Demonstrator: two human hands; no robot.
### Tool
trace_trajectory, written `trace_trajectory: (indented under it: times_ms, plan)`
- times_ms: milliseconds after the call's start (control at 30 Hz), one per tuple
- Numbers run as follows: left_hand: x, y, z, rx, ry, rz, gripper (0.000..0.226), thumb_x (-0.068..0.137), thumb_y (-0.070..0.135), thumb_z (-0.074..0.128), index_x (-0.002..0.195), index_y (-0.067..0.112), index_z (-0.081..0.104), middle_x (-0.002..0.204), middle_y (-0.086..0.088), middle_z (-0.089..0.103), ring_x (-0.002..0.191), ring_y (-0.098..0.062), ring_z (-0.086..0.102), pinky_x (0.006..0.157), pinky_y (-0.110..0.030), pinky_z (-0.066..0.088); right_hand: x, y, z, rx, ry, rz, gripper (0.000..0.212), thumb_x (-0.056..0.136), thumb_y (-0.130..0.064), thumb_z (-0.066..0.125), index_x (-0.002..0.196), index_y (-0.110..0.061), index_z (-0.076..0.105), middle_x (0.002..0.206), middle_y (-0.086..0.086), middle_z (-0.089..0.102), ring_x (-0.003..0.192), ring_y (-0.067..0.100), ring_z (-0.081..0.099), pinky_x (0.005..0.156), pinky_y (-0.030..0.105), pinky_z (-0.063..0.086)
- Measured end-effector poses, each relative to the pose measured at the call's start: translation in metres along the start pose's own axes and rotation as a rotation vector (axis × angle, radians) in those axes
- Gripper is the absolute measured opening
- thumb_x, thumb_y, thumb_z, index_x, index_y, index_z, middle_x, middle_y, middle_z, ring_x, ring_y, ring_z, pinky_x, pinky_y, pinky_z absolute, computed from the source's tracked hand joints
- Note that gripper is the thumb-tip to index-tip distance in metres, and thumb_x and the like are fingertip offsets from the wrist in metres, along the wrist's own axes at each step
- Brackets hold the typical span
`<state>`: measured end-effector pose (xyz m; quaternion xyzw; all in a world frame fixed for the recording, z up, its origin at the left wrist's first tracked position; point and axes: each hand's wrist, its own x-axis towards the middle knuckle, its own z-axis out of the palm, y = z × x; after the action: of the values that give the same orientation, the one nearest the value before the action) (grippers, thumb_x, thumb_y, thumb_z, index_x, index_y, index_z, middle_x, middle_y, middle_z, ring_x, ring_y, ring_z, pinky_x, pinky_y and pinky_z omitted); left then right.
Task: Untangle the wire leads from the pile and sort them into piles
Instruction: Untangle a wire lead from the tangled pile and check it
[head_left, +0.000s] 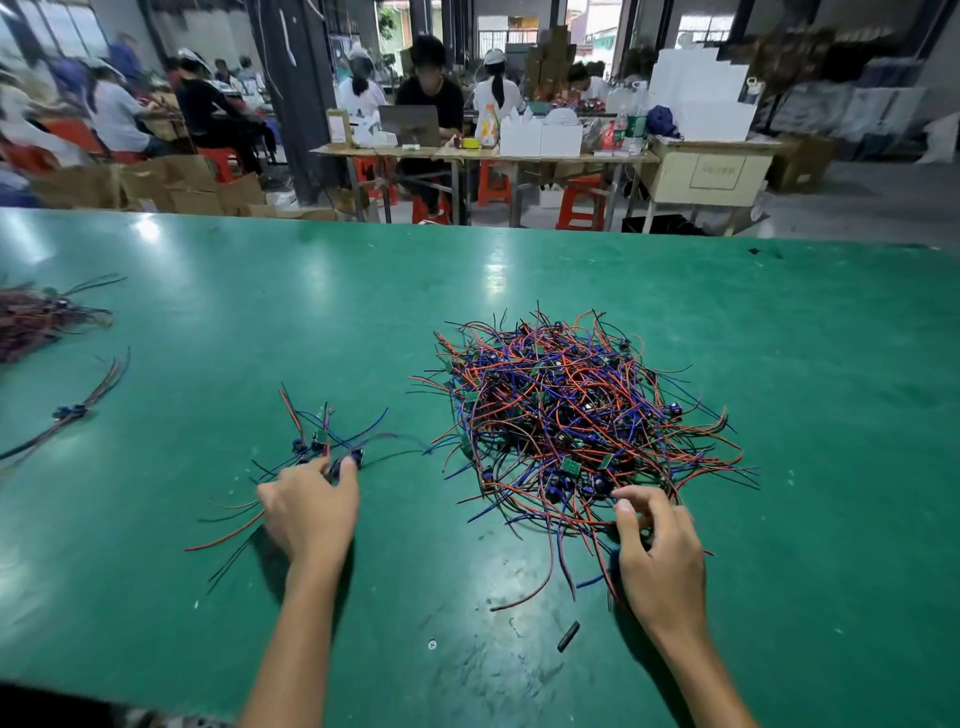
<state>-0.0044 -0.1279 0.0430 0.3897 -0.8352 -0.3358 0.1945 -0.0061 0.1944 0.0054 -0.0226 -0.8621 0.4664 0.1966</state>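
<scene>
At table centre, main pile (576, 415): tangled red, blue, black leads with small boards.
Right hand (657, 551), five o'clock of pile: fingers curled, pinching edge leads, likely to tease one free.
Left hand (309, 512), eight o'clock: fingertips resting on small sorted group (324, 441).
Containers: none visible; sorted bundles (36, 322) lie directly on green table (260, 291), nine o'clock.

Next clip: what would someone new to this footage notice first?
The big tangled pile of red, blue and black wire leads at center-right of the green table, with the right hand picking at its near edge. To its left, the left hand rests on a small cluster of leads, and sorted bundles lie at the far left edge.
</scene>
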Motion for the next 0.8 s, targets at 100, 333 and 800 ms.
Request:
trace_trajectory:
  times_ms: [100,333,800]
  plan:
    - [-0.016,-0.008,0.015,0.228,0.209,0.094,0.056,0.085,0.028,0.073,0.130,0.000,0.055,0.139,-0.027,0.037,0.121,-0.040,0.035,0.094,-0.052,0.037,-0.001,0.000,0.000,-0.007,-0.008,0.008,0.013,0.098,-0.028,0.058,0.097,-0.040,0.062,0.096,-0.011,0.059,0.091,-0.006,0.053,0.073,0.030,0.039]
    - [-0.066,0.037,0.067,0.143,-0.251,0.886,0.032,0.095,0.029,0.066,0.127,0.030,0.066,0.132,-0.001,0.051,0.121,-0.021,0.042,0.100,-0.037,0.040,0.000,0.000,0.001,-0.039,-0.010,-0.003,0.016,0.097,-0.022,0.061,0.094,-0.039,0.062,0.095,-0.018,0.057,0.093,-0.003,0.051,0.074,0.031,0.038]
    - [-0.104,0.085,0.052,-0.569,-0.316,0.795,0.010,0.088,0.025,0.078,0.097,0.020,0.080,0.088,0.012,0.076,0.075,-0.001,0.069,0.070,-0.023,0.056,-0.005,-0.009,0.005,-0.151,-0.126,-0.371,0.029,0.092,-0.054,0.059,0.112,-0.034,0.067,0.096,-0.024,0.064,0.091,0.002,0.054,0.081,0.026,0.045]
